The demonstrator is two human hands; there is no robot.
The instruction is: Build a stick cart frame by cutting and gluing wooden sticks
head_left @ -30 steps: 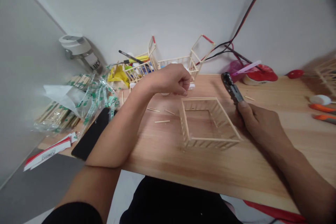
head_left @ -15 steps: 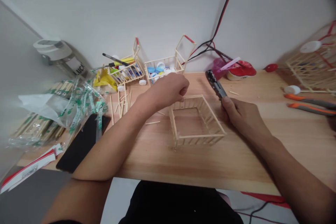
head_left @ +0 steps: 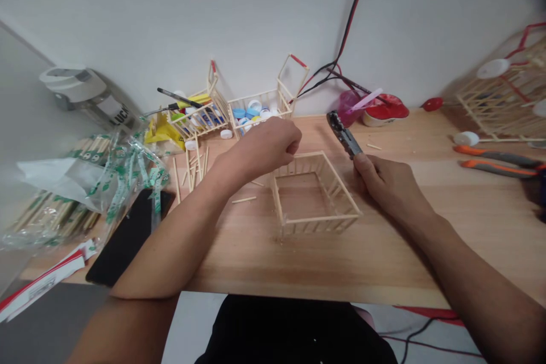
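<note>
An open-topped rectangular basket frame [head_left: 318, 219] of thin wooden sticks stands on the table [head_left: 239, 256]. My left hand [head_left: 275, 145] is closed, its fingers curled down at the basket's far left corner. Its fingertips are mostly hidden, so I cannot tell what they pinch or whether they touch the frame. To the right of the basket my right hand [head_left: 386, 187] grips a black and grey hand tool [head_left: 343, 135], thumb on top, its dark head pointing up and left. The tool is held apart from the basket.
Two finished stick carts [head_left: 218, 109] with coloured caps stand at the back. Loose sticks [head_left: 196, 168], a phone [head_left: 125, 239], bagged sticks [head_left: 77, 210] and a bottle [head_left: 91, 96] lie left. Behind are a red-filled cup [head_left: 386, 111] and cables; orange-handled pliers [head_left: 499, 159] lie right.
The whole view has shifted slightly, so everything appears a little further left. Both hands keep the same pose relative to the basket, and the tool stays in my right hand.
</note>
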